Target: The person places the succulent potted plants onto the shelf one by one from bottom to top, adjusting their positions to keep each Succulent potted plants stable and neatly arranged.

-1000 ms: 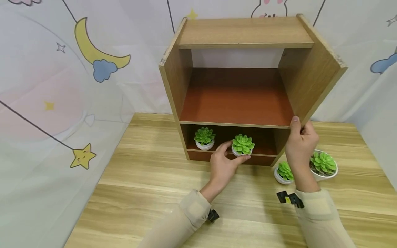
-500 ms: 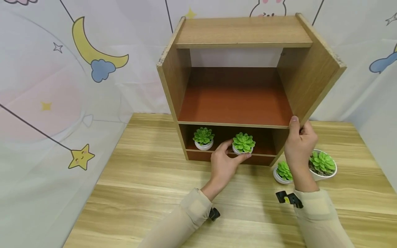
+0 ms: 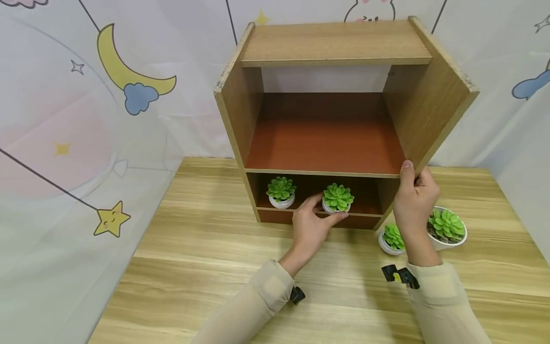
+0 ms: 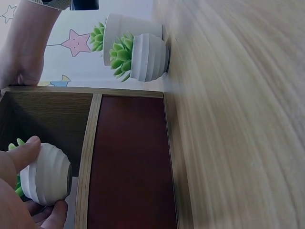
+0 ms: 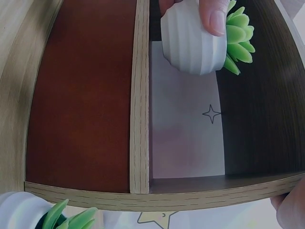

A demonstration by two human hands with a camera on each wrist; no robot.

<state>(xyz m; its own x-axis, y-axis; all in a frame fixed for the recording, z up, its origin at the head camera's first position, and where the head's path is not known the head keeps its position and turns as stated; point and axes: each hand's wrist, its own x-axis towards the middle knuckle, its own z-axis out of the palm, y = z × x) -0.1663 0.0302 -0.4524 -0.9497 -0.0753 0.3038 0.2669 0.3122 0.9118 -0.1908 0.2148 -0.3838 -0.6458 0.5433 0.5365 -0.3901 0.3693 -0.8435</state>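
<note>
My left hand [image 3: 310, 229] grips a small potted succulent [image 3: 338, 197], thumb and fingers round its white ribbed pot [image 4: 47, 174]. The pot is at the front of the low compartment of a wooden shelf unit [image 3: 331, 173], close over its front edge. My right hand [image 3: 416, 200] grips the front edge of the unit's right side panel [image 3: 434, 100], thumb on the inner face. Left of the held plant, a second potted succulent [image 3: 281, 192] stands in the same compartment.
On the table [image 3: 193, 267], right of the unit, stand a small potted succulent [image 3: 393, 239], partly behind my right wrist, and a larger white pot with a succulent [image 3: 448, 228]. A printed cloth [image 3: 142, 129] hangs behind and at the left.
In the head view, the held succulent has risen very slightly in my left hand. The whole scene shifts a little left. My right hand keeps its grip on the side panel.
</note>
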